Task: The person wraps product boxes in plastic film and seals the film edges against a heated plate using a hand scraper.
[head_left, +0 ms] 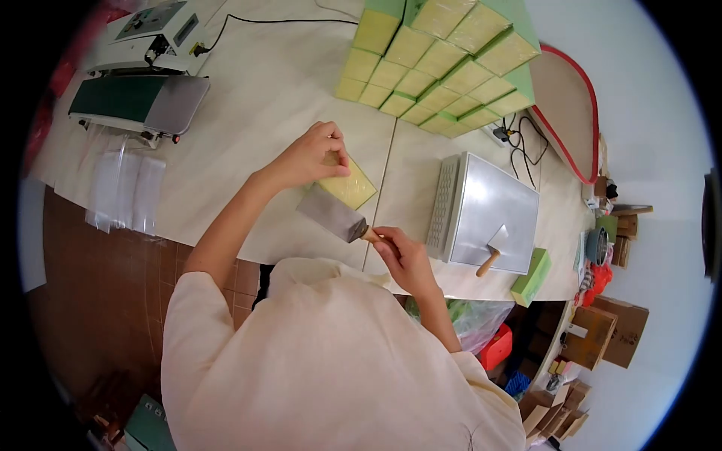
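The left hand (320, 156) had its fingers bent close together, tips touching the yellow block (352, 185) near its ten o'clock end. The right hand (406, 259) had its fingers curled around the handle of the scraper (331, 214), whose blade lay along the block's seven o'clock side. The stack (432, 75) stood at one o'clock.

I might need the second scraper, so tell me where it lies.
In the head view, right side: on the metal box, the scraper lies near its front edge.
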A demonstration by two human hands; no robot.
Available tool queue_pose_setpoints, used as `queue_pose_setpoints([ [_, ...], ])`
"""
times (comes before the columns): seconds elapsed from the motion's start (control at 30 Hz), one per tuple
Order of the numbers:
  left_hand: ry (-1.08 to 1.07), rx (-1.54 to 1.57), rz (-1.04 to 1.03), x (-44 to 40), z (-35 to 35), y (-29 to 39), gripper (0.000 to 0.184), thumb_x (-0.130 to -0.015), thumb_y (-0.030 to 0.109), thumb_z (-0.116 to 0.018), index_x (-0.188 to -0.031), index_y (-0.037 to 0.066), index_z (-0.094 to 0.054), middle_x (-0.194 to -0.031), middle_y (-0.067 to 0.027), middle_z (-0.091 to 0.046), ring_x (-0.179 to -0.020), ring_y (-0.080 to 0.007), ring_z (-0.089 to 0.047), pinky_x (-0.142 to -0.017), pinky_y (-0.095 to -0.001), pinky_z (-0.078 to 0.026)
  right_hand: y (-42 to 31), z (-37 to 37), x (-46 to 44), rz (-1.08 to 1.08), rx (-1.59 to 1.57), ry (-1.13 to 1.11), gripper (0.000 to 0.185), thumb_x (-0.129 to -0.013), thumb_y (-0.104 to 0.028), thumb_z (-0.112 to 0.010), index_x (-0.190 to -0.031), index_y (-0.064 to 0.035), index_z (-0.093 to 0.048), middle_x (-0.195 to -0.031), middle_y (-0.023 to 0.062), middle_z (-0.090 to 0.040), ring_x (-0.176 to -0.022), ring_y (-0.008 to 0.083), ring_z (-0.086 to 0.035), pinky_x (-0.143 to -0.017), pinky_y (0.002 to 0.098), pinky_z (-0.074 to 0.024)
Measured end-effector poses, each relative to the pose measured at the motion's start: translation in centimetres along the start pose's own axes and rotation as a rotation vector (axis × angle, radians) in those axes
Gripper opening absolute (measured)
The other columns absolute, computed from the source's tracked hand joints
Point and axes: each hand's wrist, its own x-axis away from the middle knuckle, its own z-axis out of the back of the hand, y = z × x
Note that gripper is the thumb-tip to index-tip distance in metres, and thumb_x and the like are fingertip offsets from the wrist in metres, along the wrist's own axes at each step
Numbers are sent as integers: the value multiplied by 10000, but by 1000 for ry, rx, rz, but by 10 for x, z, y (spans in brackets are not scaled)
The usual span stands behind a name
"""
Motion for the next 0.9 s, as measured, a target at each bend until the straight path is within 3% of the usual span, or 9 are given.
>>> queue_pose_setpoints([
  [0.1, 65, 12, 59, 1, -1, -4, 131, -789, 157, -741, -836, 79, -647, -1045, -37, -496, -1072, -218, -501, -969, -345, -409, -2, 2, -9, -35, -5, -2, 210, -930, -139, -637, -1104, -28, -603, -792, 138, -678, -611, 231, -640, -576, 310, -495],
  [0.2, 228, 198, 53, 0, -13, -27, 146, -889, 207, -675, -975, 90, -657, -1086, -43, -559, -1115, -194, -518, -979, -341, -407, -4, 6, -12, -5, 91, 62, 199, -928, -136, -635, -1096, -34, -605, -782, 135, -673, -606, 242, -641, -568, 314, -490],
  [0.27, 317, 729, 125, 3, -25, -41, 358, -1000, 382, -506, -1114, 63, -621, -1161, -38, -593, -1117, -162, -538, -989, -337, -399, -6, 7, -13, -18, 170, 113, 192, -922, -129, -636, -1091, -42, -607, -774, 130, -667, -607, 250, -642, -559, 320, -488],
  [0.3, 317, 732, 123, 4, -30, -41, 358, -1000, 382, -506, -1114, 63, -621, -1161, -38, -593, -1117, -162, -538, -989, -337, -399, -5, 5, -13, -18, 173, 112, 192, -922, -129, -636, -1091, -42, -607, -774, 130, -667, -607, 250, -642, -559, 320, -488],
  [0.37, 351, 679, 74, 10, -40, -41, 677, -1007, 591, -255, -1219, 32, -573, -1179, -51, -606, -1103, -158, -531, -991, -331, -400, -3, 1, -12, 8, 228, 188, 186, -916, -120, -638, -1086, -50, -609, -774, 124, -659, -603, 268, -633, -550, 335, -485],
  [0.5, 470, 727, 110, 3, -54, -50, 749, -970, 663, -215, -1183, 48, -584, -1082, -72, -641, -1016, -169, -565, -944, -324, -423, -10, 0, -2, -20, 257, 183, 178, -914, -114, -636, -1078, -51, -610, -783, 122, -658, -599, 285, -623, -543, 348, -481],
  [0.67, 530, 871, 92, -4, -58, -66, 641, -960, 647, -256, -1048, 76, -535, -921, -90, -664, -866, -171, -563, -811, -313, -453, -10, 9, 16, 12, 313, 178, 172, -915, -69, -623, -1080, -29, -599, -737, 162, -645, -552, 296, -602, -522, 339, -458],
  [0.9, 538, 930, 79, -5, -67, -82, 601, -966, 644, -247, -957, 93, -486, -936, -121, -651, -862, -179, -554, -804, -316, -451, -1, 17, 43, 11, 313, 204, 175, -917, -71, -625, -1082, -23, -598, -719, 158, -636, -541, 265, -598, -521, 317, -456],
])
